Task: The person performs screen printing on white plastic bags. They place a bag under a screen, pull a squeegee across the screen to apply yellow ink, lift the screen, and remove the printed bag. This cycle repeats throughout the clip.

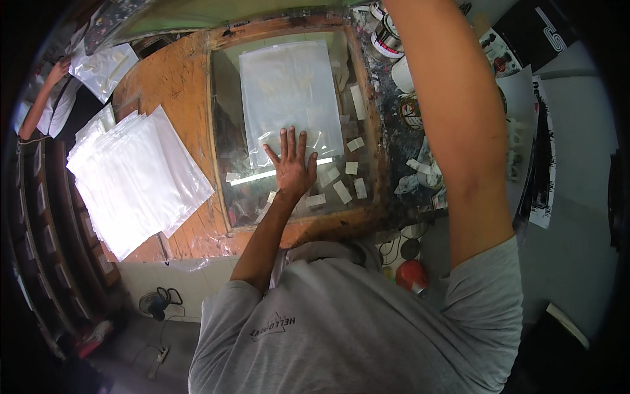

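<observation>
My left hand [295,163] lies flat with its fingers spread, pressing on the lower end of a clear plastic bag [289,85]. The bag rests on a glass panel [226,141] set in a wooden table. My right arm [462,98] reaches up past the top edge of the picture, so its hand is out of sight. Above the table, a raised frame with a greenish sheet [197,16] crosses the upper edge; what holds it up is not visible.
Left of the glass, a stack of clear plastic bags [131,180] covers part of the wooden table [174,85]. Small white pieces [341,192] dot the glass. Paint cans [387,39] crowd the right side. At far left, another person's hand [60,67] holds a clear bag [105,69].
</observation>
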